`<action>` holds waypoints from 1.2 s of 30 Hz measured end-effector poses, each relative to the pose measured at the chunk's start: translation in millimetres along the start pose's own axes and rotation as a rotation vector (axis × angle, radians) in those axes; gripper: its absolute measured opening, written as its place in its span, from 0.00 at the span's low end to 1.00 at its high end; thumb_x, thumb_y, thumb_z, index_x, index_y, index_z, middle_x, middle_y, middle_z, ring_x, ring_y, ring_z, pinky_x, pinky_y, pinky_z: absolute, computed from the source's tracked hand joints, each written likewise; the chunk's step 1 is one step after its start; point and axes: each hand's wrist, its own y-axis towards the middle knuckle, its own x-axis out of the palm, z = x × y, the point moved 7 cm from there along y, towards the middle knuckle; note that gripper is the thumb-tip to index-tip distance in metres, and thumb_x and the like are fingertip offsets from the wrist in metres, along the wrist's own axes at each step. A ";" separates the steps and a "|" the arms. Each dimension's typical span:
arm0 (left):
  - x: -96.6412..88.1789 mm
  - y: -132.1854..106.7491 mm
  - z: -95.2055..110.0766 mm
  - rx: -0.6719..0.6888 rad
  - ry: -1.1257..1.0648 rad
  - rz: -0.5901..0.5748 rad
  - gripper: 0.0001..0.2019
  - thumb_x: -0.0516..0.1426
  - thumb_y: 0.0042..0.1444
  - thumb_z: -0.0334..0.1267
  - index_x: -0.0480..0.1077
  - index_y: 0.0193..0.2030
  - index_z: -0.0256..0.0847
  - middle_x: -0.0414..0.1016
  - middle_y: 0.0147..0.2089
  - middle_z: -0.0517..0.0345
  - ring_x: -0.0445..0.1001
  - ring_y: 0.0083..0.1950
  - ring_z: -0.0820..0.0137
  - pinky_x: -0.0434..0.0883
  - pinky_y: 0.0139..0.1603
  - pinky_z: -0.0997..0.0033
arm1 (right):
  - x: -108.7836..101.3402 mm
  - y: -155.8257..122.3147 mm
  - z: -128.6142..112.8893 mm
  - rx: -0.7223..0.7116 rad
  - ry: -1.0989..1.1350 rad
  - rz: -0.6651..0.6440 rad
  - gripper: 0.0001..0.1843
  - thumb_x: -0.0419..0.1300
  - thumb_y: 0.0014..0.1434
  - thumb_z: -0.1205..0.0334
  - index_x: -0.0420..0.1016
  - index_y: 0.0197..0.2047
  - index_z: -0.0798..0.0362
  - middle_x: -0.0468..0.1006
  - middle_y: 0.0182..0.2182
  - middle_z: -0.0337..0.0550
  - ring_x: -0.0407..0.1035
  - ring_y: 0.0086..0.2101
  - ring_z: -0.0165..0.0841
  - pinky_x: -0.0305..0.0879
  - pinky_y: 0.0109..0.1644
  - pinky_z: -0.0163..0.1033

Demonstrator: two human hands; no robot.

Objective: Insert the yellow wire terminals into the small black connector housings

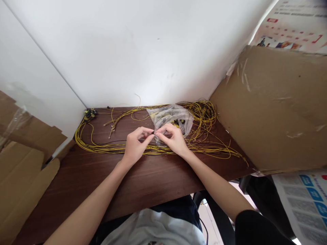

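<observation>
The left hand [135, 144] and the right hand [173, 137] meet above the middle of the tabletop [143, 173], fingertips almost touching. Between them is a small dark part [153, 132]: the left hand grasps it between thumb and forefinger, and the right hand pinches at its right end. The part is too small to tell its exact shape.

Just beyond the hands lies a clear bag [167, 117], crumpled, with yellow and black pieces showing inside. Yellow wires [102, 148] run in a long bundle along the near side of the bag, passing below both hands. They curve up at the left to a cluster of plugs [90, 114] in the far left corner, while their right ends fan out toward the right edge. More wires stretch along the far edge, and a tangle [204, 112] of yellow and black ones sits right of the bag.

A white wall [140, 51] rises behind the tabletop. A cardboard sheet [278, 109] stands at the right, and folded cardboard [22, 180] at the near left.
</observation>
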 end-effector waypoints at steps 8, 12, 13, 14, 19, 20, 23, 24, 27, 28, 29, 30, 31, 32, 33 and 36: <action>-0.1 -0.6 3.9 0.122 0.069 -0.013 0.07 0.59 0.52 0.36 0.74 0.37 0.37 0.70 0.32 0.56 0.68 0.33 0.73 0.69 0.35 0.73 | 0.2 -1.6 -6.4 -0.080 -0.130 -0.003 0.04 0.58 0.56 0.64 0.71 0.29 0.53 0.75 0.28 0.39 0.67 0.32 0.31 0.59 0.40 0.39; 0.3 -1.3 8.2 0.149 0.103 -0.019 0.06 0.58 0.53 0.35 0.74 0.36 0.36 0.72 0.33 0.54 0.69 0.33 0.72 0.68 0.34 0.73 | 1.8 -3.2 -9.4 -0.164 -0.248 -0.009 0.06 0.57 0.57 0.63 0.70 0.29 0.53 0.74 0.28 0.40 0.65 0.33 0.32 0.57 0.41 0.40; 0.5 -1.5 9.1 0.155 0.112 -0.021 0.06 0.58 0.53 0.35 0.74 0.36 0.36 0.72 0.33 0.54 0.69 0.32 0.72 0.68 0.34 0.73 | 2.1 -3.6 -10.2 -0.185 -0.277 -0.012 0.06 0.56 0.58 0.63 0.69 0.29 0.53 0.74 0.29 0.40 0.64 0.34 0.33 0.57 0.41 0.40; 0.7 -1.7 9.8 0.160 0.121 -0.022 0.06 0.58 0.53 0.35 0.74 0.36 0.36 0.72 0.33 0.54 0.69 0.32 0.72 0.68 0.34 0.73 | 2.3 -4.1 -11.1 -0.204 -0.302 -0.015 0.07 0.56 0.58 0.63 0.69 0.29 0.53 0.74 0.29 0.40 0.64 0.34 0.33 0.56 0.41 0.40; 1.9 -2.4 11.0 0.179 0.163 -0.030 0.05 0.58 0.54 0.35 0.73 0.36 0.37 0.72 0.32 0.55 0.68 0.31 0.73 0.66 0.32 0.73 | 4.2 -6.1 -15.8 -0.289 -0.389 -0.044 0.08 0.53 0.60 0.63 0.68 0.30 0.53 0.73 0.30 0.42 0.63 0.34 0.33 0.57 0.40 0.40; 2.2 -2.6 11.7 0.187 0.170 -0.032 0.05 0.57 0.54 0.35 0.73 0.36 0.37 0.72 0.32 0.55 0.67 0.31 0.73 0.66 0.32 0.73 | 5.1 -6.5 -16.5 -0.305 -0.407 -0.054 0.08 0.53 0.60 0.63 0.68 0.31 0.54 0.73 0.30 0.42 0.63 0.35 0.34 0.56 0.40 0.40; 3.7 -3.8 16.1 0.229 0.203 -0.042 0.05 0.57 0.55 0.34 0.73 0.35 0.36 0.71 0.32 0.54 0.68 0.33 0.72 0.66 0.34 0.72 | 6.9 -7.3 -17.0 -0.336 -0.451 -0.076 0.08 0.52 0.61 0.63 0.68 0.31 0.54 0.74 0.30 0.43 0.64 0.36 0.34 0.56 0.41 0.41; 4.2 -4.2 17.8 0.244 0.216 -0.045 0.05 0.56 0.55 0.34 0.73 0.35 0.36 0.71 0.32 0.54 0.68 0.34 0.72 0.66 0.34 0.72 | 7.2 -7.5 -16.8 -0.341 -0.459 -0.079 0.08 0.52 0.61 0.64 0.68 0.31 0.54 0.74 0.30 0.43 0.64 0.36 0.34 0.56 0.41 0.41; 5.0 -4.4 19.1 0.244 0.225 -0.049 0.05 0.56 0.55 0.34 0.72 0.34 0.36 0.71 0.31 0.54 0.68 0.34 0.71 0.66 0.34 0.72 | 7.1 -7.6 -16.5 -0.349 -0.468 -0.083 0.08 0.52 0.61 0.64 0.68 0.31 0.54 0.74 0.30 0.43 0.64 0.36 0.34 0.56 0.42 0.42; 4.9 -4.0 17.5 0.223 0.215 -0.050 0.05 0.56 0.55 0.34 0.72 0.34 0.36 0.71 0.31 0.55 0.68 0.33 0.72 0.66 0.33 0.72 | 6.9 -7.6 -16.7 -0.350 -0.469 -0.081 0.08 0.52 0.61 0.64 0.68 0.31 0.54 0.74 0.30 0.43 0.64 0.36 0.34 0.55 0.42 0.42; 4.8 -3.4 15.1 0.194 0.199 -0.051 0.05 0.56 0.55 0.34 0.72 0.33 0.36 0.71 0.31 0.55 0.68 0.32 0.72 0.66 0.32 0.73 | 6.5 -7.6 -17.0 -0.352 -0.467 -0.078 0.08 0.52 0.61 0.64 0.68 0.31 0.54 0.74 0.30 0.43 0.64 0.36 0.34 0.55 0.42 0.42; 4.7 -2.9 12.2 0.161 0.179 -0.053 0.05 0.57 0.54 0.35 0.73 0.33 0.36 0.71 0.31 0.55 0.68 0.31 0.73 0.66 0.32 0.73 | 6.1 -7.6 -17.3 -0.351 -0.461 -0.072 0.08 0.53 0.61 0.64 0.69 0.31 0.54 0.74 0.30 0.43 0.64 0.35 0.34 0.56 0.42 0.42; 4.8 -2.5 9.2 0.129 0.159 -0.055 0.06 0.57 0.54 0.35 0.73 0.34 0.36 0.71 0.31 0.55 0.68 0.31 0.73 0.66 0.31 0.73 | 5.5 -7.5 -17.6 -0.347 -0.449 -0.063 0.07 0.53 0.60 0.63 0.69 0.31 0.54 0.74 0.30 0.43 0.64 0.35 0.34 0.56 0.42 0.42; 5.1 -2.1 6.5 0.101 0.138 -0.060 0.06 0.57 0.54 0.36 0.73 0.34 0.36 0.71 0.31 0.55 0.68 0.31 0.73 0.66 0.32 0.73 | 4.7 -7.3 -17.7 -0.337 -0.427 -0.052 0.07 0.53 0.60 0.63 0.69 0.31 0.53 0.74 0.30 0.43 0.64 0.35 0.34 0.56 0.41 0.42; 5.5 -1.9 4.0 0.075 0.113 -0.064 0.06 0.57 0.54 0.37 0.73 0.34 0.36 0.71 0.31 0.55 0.69 0.31 0.73 0.67 0.32 0.73 | 3.7 -6.9 -17.6 -0.321 -0.393 -0.037 0.07 0.54 0.60 0.63 0.69 0.31 0.53 0.74 0.30 0.43 0.64 0.35 0.34 0.56 0.41 0.42; 6.8 -1.5 -2.3 -0.015 -0.007 -0.068 0.08 0.59 0.52 0.38 0.72 0.36 0.35 0.73 0.33 0.55 0.72 0.34 0.71 0.70 0.36 0.72 | 0.4 -5.2 -14.8 -0.234 -0.226 0.017 0.06 0.56 0.59 0.63 0.70 0.31 0.53 0.74 0.30 0.41 0.65 0.34 0.33 0.58 0.41 0.41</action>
